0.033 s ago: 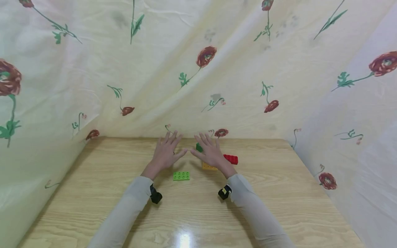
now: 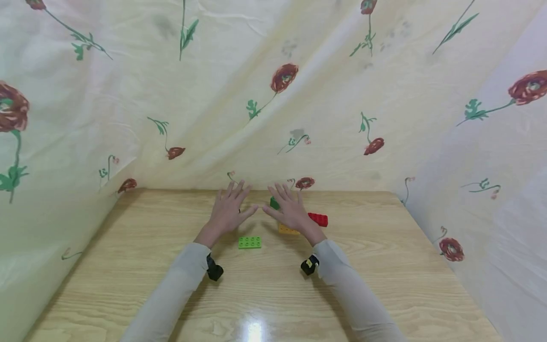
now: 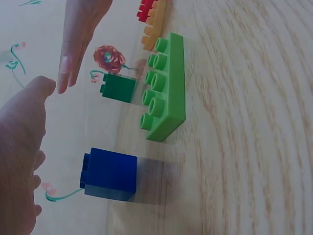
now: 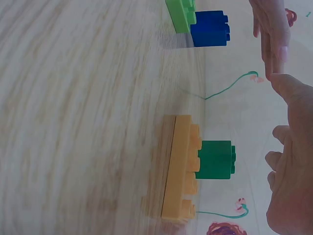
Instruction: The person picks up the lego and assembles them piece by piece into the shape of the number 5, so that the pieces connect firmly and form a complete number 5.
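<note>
My left hand (image 2: 227, 211) and right hand (image 2: 290, 211) are held above the table, fingers straight and spread, thumbs towards each other. Neither holds anything. In the head view a light green brick (image 2: 249, 242) lies between the wrists. An orange brick (image 2: 287, 230) and a dark green brick (image 2: 274, 203) are partly covered by the right hand, and a red brick (image 2: 318, 219) shows just right of it. The left wrist view has a blue brick (image 3: 110, 174) standing beside the left hand; in the head view that hand hides nearly all of it.
The wooden table (image 2: 384, 266) carries the bricks. A pale flowered cloth (image 2: 213, 109) hangs behind it and along both sides. Black wrist cameras sit under the left sleeve (image 2: 171, 289) and the right sleeve (image 2: 354, 289).
</note>
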`<state>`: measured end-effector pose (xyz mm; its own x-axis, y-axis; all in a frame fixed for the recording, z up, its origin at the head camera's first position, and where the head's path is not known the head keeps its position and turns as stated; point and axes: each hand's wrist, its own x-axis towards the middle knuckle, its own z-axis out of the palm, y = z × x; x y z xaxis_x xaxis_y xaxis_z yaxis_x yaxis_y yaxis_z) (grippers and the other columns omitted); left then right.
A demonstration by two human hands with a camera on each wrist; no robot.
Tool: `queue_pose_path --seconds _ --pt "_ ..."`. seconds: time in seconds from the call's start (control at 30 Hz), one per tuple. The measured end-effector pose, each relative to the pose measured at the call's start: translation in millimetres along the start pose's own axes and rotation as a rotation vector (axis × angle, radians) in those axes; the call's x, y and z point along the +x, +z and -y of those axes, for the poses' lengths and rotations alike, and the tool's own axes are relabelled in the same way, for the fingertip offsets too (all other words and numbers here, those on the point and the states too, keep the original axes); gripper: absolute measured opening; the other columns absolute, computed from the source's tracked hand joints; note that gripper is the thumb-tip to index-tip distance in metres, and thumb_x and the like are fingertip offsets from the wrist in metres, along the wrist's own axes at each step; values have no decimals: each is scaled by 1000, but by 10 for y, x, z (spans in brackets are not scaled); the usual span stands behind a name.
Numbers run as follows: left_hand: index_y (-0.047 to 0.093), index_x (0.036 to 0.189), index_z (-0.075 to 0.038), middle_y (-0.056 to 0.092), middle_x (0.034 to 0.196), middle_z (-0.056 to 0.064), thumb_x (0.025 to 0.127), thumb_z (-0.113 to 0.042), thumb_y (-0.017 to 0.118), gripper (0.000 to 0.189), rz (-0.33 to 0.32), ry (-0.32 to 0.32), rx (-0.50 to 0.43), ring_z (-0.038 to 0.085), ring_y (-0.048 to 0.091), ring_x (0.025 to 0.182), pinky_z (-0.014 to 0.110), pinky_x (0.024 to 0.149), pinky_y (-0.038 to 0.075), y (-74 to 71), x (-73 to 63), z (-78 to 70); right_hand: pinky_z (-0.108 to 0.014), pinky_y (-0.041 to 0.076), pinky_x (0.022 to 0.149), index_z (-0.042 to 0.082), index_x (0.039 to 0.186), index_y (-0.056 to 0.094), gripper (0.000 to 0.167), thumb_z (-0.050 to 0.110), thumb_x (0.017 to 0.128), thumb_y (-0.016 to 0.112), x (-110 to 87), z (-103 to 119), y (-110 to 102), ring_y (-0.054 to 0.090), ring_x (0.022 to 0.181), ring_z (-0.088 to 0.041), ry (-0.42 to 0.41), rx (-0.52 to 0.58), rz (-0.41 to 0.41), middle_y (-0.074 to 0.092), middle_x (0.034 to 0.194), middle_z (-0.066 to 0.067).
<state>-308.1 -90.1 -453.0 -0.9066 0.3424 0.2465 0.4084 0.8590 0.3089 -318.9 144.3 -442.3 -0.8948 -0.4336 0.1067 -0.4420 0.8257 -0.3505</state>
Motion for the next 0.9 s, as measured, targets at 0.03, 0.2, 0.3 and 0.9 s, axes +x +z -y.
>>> queue_pose_path --seconds 0.03,0.2,0.3,0.9 --pt "24 163 -23 20 170 10 102 -64 41 75 -3 1 -2 38 10 159 68 122 7 1 -3 0 -69 -6 120 17 164 18 78 58 104 44 0 -7 3 4 159 -37 -1 -4 0 13 171 -14" --pt "27 163 -22 23 170 10 102 -65 41 76 -11 6 3 38 11 158 69 122 10 11 -9 3 -71 -3 120 16 164 19 78 57 103 46 -6 -25 1 6 159 -38 -11 -7 -7 14 171 -15" --pt "27 163 -22 22 170 10 101 -65 41 76 -5 9 1 38 11 158 68 122 9 5 -9 -2 -71 -3 119 17 164 18 79 58 103 46 -11 -29 -15 5 159 -38 -11 2 -5 14 171 -14" --pt "21 164 -25 20 170 10 100 -69 39 79 75 22 23 37 11 159 65 123 3 -21 -18 -4 -72 -6 119 20 164 19 81 59 101 50 -52 -51 -50 4 159 -37 -8 18 21 14 172 -11"
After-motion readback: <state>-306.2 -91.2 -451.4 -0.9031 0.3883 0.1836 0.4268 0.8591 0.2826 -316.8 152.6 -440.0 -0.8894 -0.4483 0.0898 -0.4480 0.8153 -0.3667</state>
